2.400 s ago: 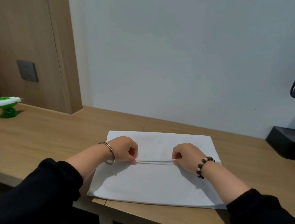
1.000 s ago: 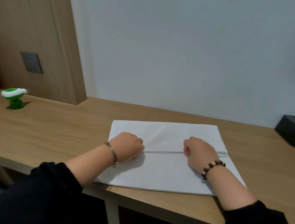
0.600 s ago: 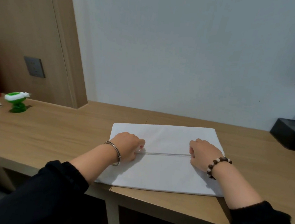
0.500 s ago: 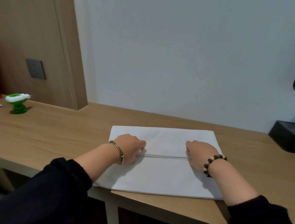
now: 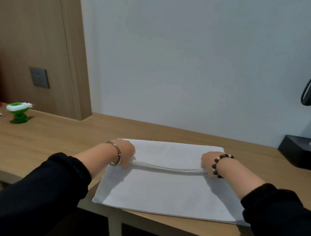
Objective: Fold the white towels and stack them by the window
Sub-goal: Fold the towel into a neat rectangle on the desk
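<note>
A white towel (image 5: 163,192) lies flat on the counter (image 5: 55,139), its near left corner jutting past the front edge. The left hand (image 5: 126,154) and right hand (image 5: 207,162), fingers curled, each pinch one end of a raised fold across the towel's middle.

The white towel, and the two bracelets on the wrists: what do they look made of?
White towel: soft cloth, matte; it bends into a rounded ridge where pinched. Left-wrist bangle: probably metal, silvery with a bright glint. Right-wrist bracelet: round beads, mostly dark brown, some pale, likely wood, though stone cannot be ruled out.
</note>
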`<state>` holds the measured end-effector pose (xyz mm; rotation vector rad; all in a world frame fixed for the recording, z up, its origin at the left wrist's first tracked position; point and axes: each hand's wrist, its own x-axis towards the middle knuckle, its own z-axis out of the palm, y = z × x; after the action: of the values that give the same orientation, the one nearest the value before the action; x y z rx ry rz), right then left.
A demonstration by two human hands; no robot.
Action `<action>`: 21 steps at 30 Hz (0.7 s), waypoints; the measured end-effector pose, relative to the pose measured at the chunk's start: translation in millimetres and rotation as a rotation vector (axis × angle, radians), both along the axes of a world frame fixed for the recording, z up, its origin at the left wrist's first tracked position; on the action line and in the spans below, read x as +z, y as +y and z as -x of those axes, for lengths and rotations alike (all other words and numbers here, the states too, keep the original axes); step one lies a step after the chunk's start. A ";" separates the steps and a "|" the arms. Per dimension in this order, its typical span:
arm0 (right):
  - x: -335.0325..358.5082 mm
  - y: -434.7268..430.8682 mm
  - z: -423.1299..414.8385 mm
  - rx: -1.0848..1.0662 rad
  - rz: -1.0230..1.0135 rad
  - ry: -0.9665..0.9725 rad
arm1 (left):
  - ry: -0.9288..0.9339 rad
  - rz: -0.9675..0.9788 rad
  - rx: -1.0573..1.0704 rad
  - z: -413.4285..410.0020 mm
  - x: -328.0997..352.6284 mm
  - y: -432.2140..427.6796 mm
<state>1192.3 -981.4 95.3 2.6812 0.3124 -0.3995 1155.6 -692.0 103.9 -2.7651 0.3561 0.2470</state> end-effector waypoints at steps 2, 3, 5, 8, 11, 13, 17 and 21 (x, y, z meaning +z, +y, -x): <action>6.1 -2.3 -5.5 0.000 0.069 0.022 | 0.015 0.058 0.019 -9.4 8.9 3.5; 12.3 -2.9 -10.3 -0.006 0.055 -0.009 | -0.012 0.091 0.034 -17.1 15.9 5.8; 28.1 -3.7 -21.8 -0.045 -0.137 -0.225 | -0.198 0.166 0.085 -36.5 30.6 9.8; 42.7 -5.9 -41.7 0.052 -0.429 -0.855 | -0.617 0.310 0.117 -61.6 40.0 15.2; 37.6 -5.5 -45.6 0.046 -0.268 -0.740 | -0.636 0.252 0.052 -63.0 26.0 15.6; 26.4 -7.9 -43.5 0.061 -0.166 -0.664 | -0.650 0.208 -0.136 -58.6 6.9 18.7; 2.9 -17.7 -32.8 0.184 -0.088 -0.554 | -0.494 0.099 -0.323 -47.5 -19.8 36.3; -22.4 -25.2 -15.8 0.143 -0.090 -0.359 | -0.406 0.062 -0.376 -40.2 -38.7 39.1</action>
<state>1208.1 -1006.6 72.9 2.7283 0.4158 0.1426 1195.7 -652.9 65.2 -2.6500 0.7635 -0.4166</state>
